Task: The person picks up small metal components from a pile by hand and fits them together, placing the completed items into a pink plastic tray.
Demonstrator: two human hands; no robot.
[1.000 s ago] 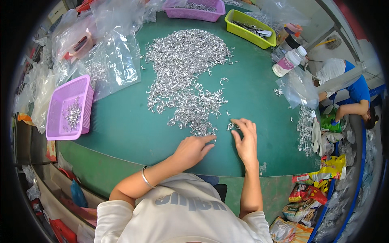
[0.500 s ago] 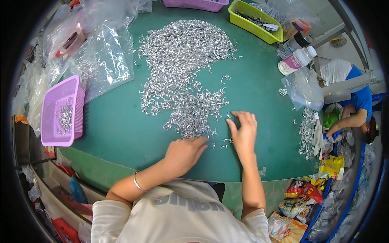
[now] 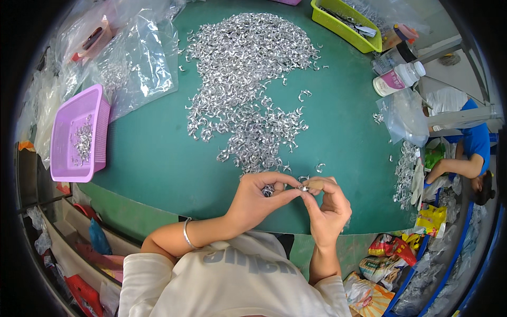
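Left hand [image 3: 248,205] and right hand [image 3: 330,211] together pinch one metal piece [image 3: 303,188]; its direction and long axis are too small to tell. Beyond lies one pile [image 3: 253,58], its pieces uncountable.

The left hand [image 3: 260,199] and right hand [image 3: 330,211], apart a moment ago, now meet above the surface [image 3: 354,137] toward its near edge, fingers of both pinching one small metal piece [image 3: 303,188].
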